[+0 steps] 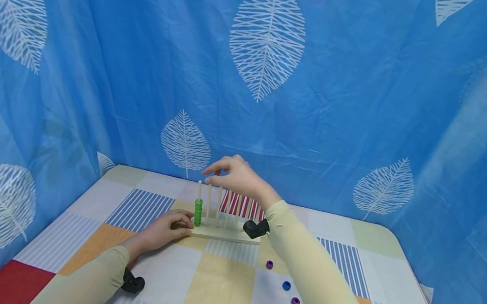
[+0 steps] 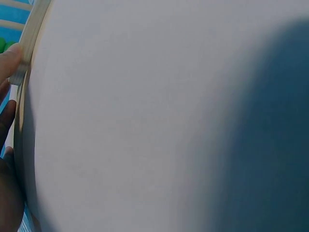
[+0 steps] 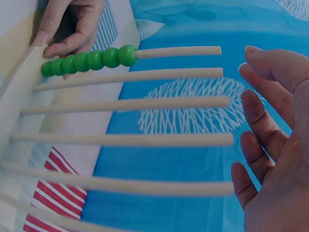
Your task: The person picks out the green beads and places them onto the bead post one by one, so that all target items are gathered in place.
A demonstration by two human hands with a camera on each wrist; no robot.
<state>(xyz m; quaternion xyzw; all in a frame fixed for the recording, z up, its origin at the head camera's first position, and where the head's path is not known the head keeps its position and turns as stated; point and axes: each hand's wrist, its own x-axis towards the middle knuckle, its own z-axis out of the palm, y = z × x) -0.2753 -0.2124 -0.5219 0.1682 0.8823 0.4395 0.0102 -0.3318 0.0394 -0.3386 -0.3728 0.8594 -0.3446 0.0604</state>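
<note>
A wooden bead stand (image 1: 225,235) with several upright pegs stands on the patterned cloth. Stacked green beads (image 1: 198,213) fill the lower part of its leftmost peg; in the right wrist view the same green beads (image 3: 95,60) sit against the base, and the other visible pegs are bare. My left hand (image 1: 170,227) grips the stand's left end, its thumb (image 2: 10,60) on the base board. Above the peg tops hovers my right hand (image 1: 240,177), fingers loosely bent and apart. Beside the peg ends in the right wrist view, this right hand (image 3: 277,121) shows nothing between its fingertips.
Loose on the cloth, right of the stand, lie a purple bead (image 1: 269,265), a blue bead (image 1: 286,285) and another purple bead (image 1: 295,302). A blue curtain (image 1: 323,106) with white leaf prints encloses the table at the back and sides.
</note>
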